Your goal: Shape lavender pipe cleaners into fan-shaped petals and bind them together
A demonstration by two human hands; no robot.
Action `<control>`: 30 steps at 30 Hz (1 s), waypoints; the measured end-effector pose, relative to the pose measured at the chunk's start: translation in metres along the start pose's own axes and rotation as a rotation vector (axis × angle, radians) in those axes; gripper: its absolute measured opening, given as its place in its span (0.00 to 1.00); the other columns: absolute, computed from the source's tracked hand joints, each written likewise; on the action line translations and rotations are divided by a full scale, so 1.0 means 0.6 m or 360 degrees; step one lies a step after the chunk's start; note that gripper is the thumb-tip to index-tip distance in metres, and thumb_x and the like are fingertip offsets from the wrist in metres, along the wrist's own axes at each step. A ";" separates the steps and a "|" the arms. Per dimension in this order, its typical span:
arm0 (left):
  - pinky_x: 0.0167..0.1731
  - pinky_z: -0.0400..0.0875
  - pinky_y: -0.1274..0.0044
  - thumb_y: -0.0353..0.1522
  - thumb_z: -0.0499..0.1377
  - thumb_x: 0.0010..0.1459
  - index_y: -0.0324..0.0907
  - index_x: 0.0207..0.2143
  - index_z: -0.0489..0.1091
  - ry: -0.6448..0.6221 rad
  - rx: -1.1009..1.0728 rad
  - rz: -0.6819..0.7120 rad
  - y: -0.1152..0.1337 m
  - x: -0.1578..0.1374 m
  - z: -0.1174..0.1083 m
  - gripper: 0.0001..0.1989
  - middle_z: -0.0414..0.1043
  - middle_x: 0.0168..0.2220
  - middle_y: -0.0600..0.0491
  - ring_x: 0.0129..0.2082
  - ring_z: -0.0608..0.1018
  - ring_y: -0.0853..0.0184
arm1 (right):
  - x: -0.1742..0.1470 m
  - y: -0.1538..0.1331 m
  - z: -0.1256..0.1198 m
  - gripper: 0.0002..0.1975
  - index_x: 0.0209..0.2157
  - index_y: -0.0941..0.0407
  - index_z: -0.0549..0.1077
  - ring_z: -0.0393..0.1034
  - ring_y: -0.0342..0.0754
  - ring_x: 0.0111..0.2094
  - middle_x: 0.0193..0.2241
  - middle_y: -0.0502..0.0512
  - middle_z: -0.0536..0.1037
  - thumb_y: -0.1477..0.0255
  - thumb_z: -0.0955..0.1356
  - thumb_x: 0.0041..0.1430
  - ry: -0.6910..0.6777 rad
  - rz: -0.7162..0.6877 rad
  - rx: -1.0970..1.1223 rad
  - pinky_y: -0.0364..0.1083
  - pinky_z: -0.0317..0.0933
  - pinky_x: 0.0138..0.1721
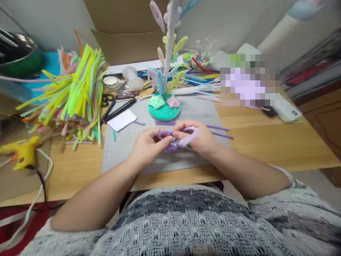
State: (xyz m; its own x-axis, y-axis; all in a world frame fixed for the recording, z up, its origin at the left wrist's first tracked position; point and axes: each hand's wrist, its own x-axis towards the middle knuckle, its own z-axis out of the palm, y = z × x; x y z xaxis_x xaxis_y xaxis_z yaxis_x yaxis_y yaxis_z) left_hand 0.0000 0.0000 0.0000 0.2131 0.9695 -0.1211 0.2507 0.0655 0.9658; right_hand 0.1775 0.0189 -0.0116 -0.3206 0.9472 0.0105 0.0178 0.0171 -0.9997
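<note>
Both hands meet above the grey mat [119,153], closed on a piece of bent purple pipe cleaner [170,147]. My left hand [149,144] pinches its left side, where a small purple loop rises. The fingers of my right hand [199,140] grip the other side, and a paler lilac loop [190,137] curves out in front of them. Fingertips hide the spot where the parts join. Just beyond the hands, straight purple pipe cleaners [218,128] lie across the mat. A round green base [165,112] carries a white-wrapped stem [170,42] with pastel loops.
Bundled green and yellow pipe cleaners [80,85] are heaped at left, near a yellow glue gun [25,151] with its cord. Black scissors [107,100], a black pen [121,108], a white card [122,120] and a clear spool [131,78] lie behind the hands. A white device [285,108] is at right.
</note>
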 end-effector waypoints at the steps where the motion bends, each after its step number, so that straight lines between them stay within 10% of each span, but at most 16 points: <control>1: 0.25 0.60 0.78 0.37 0.63 0.51 0.37 0.25 0.71 -0.0016 0.0013 0.0040 0.000 0.000 0.000 0.11 0.68 0.22 0.55 0.24 0.67 0.73 | 0.000 -0.003 0.001 0.11 0.26 0.59 0.73 0.63 0.38 0.25 0.23 0.47 0.72 0.66 0.74 0.49 -0.0034 0.0049 0.0033 0.40 0.56 0.26; 16: 0.37 0.71 0.76 0.33 0.67 0.49 0.36 0.32 0.75 -0.0327 -0.1142 -0.0236 -0.007 0.014 -0.007 0.09 0.78 0.30 0.51 0.31 0.78 0.68 | 0.013 0.008 0.005 0.16 0.32 0.58 0.77 0.66 0.37 0.19 0.20 0.47 0.76 0.62 0.76 0.46 0.0038 0.0274 0.0535 0.39 0.60 0.24; 30: 0.32 0.73 0.77 0.36 0.68 0.50 0.35 0.34 0.76 -0.0471 -0.1293 -0.0381 -0.015 0.019 -0.008 0.12 0.79 0.27 0.49 0.26 0.80 0.67 | 0.008 0.001 0.016 0.14 0.26 0.59 0.74 0.68 0.35 0.19 0.18 0.47 0.76 0.70 0.79 0.40 -0.0172 0.0622 0.0949 0.34 0.62 0.21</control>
State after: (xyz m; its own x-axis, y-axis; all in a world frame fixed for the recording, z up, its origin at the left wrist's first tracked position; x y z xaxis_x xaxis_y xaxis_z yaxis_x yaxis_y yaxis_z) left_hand -0.0045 0.0118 -0.0090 0.5041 0.8152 -0.2854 -0.4019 0.5139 0.7579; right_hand 0.1667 0.0201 -0.0126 -0.4886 0.8110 -0.3218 -0.3599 -0.5234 -0.7723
